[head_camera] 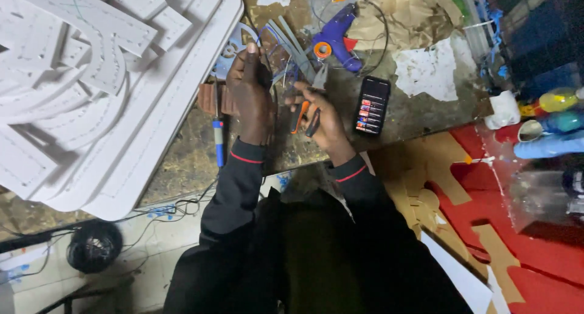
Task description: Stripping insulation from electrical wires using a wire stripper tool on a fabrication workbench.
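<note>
Two bare hands work above the worn desk [194,162], and the phone [371,105], lying flat with its screen lit, serves as the marker for everything else. Nearest the wearer, a coil of black cable [94,246] sits on the floor well to the left of the phone and below the desk edge. Just left of the phone, the right hand [319,114] has its grip closed round the orange and black handles of a pair of pliers [306,110], whose metal nose points up and away from the body. Further left, the left hand [249,90] is raised with fingers curled; a thin dark wire [272,83] runs by its fingers, though whether that grip truly pinches it I cannot tell. Left of that hand a blue-handled soldering iron [218,131] lies on the desk, touching neither hand. Far to the left of the phone, stacked white foam-board shapes [103,76] cover the desk. Beyond the phone, up and slightly left, a blue glue gun [336,37] with an orange nozzle rests among crumpled brown paper [401,13]. Right of the phone, red sheet [547,229] and brown card cut-outs [426,168] spread out, with coloured bottles [556,122] at the far right.
</note>
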